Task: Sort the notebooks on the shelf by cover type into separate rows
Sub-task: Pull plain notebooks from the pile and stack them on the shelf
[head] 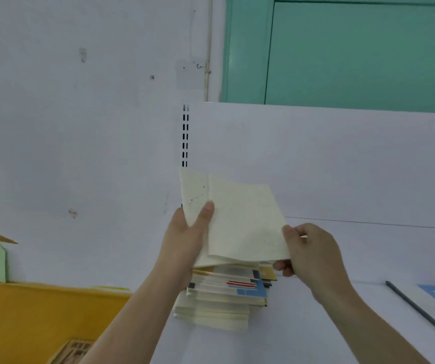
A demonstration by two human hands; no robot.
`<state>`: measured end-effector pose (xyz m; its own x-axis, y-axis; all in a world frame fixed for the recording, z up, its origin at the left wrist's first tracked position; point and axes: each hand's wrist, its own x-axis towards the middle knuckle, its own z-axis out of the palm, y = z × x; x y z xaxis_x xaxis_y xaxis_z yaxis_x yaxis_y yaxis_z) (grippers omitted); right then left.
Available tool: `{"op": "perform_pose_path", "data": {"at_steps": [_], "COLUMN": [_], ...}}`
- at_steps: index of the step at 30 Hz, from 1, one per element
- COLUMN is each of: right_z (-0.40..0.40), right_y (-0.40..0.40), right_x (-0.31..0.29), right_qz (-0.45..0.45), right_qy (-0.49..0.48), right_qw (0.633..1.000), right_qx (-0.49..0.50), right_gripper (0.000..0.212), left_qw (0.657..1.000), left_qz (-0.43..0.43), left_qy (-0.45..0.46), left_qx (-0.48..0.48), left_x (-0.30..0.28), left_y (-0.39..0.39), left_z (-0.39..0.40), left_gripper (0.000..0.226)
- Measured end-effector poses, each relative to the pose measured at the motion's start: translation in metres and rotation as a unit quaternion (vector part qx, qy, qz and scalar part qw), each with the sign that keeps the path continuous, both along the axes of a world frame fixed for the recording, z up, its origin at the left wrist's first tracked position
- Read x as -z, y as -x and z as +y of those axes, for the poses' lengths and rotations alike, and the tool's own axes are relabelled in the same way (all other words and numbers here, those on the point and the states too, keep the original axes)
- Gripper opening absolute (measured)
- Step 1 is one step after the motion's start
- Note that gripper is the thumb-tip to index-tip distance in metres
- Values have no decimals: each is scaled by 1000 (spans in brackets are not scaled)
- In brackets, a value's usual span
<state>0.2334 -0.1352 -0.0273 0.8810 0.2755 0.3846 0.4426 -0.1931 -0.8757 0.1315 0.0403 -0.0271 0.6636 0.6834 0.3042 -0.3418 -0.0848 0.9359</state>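
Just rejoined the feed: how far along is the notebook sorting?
Done: no separate rows show yet. In hand: the left hand and right hand hold pale cream plain-covered notebooks above the shelf. Left: a mixed stack of notebooks, cream ones and one with a blue-and-red printed cover, lies unsorted on the white shelf. It looks like an early stage.

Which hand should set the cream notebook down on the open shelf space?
Probably right. The right hand pinches the cream notebook nearest the bare shelf; the left hand sits over the stack.
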Motion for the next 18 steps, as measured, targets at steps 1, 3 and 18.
{"op": "perform_pose_path", "data": {"at_steps": [1, 3, 18], "right_z": [-1, -8, -147], "right_y": [1, 0, -42], "right_x": [5, 10, 33], "right_qz": [0, -17, -28], "right_qy": [7, 30, 121], "right_qw": [1000, 999, 989], "right_qx": [1, 14, 79], "right_gripper": [23, 24, 31], "left_qw": [1000, 999, 980], "left_qz": [1, 9, 75], "left_qy": [-1, 17, 12], "left_qx": [12, 44, 182], "left_x": [3, 9, 49], "left_y": [-2, -8, -103], "left_z": [-4, -10, -140], "left_gripper": [20, 26, 22]}}
